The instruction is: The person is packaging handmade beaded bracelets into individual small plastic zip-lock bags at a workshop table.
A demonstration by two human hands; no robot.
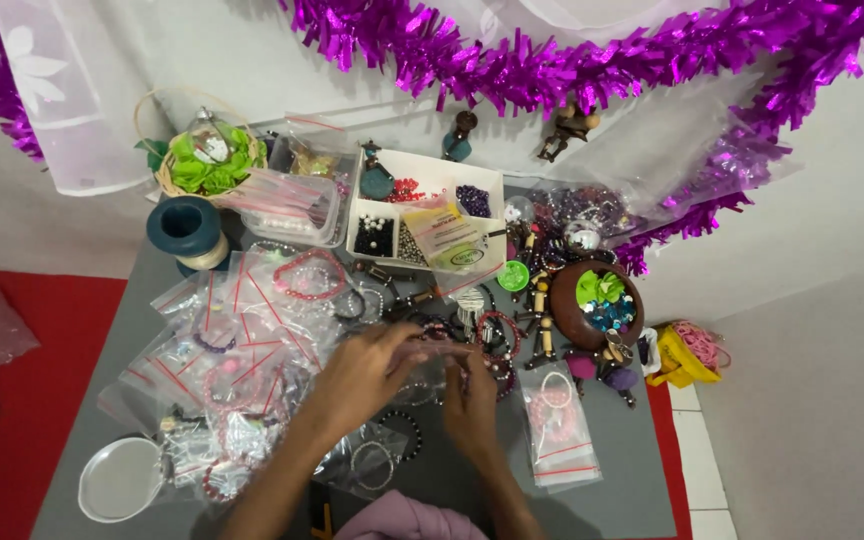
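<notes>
head view | left hand [367, 375] and right hand [472, 400] pinch 1 clear zip bag [432, 352] together, just below the white divided box [427, 215] | risk: a snagged bag could spill beads among loose bracelets [492, 335] | box holds sorted beads; brown bowl [597, 305] right of it holds sequins, green bits

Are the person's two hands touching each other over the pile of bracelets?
Cannot tell. In the head view the left hand and right hand meet closely around a small clear bag, but blur hides whether the fingers actually make contact.
</notes>
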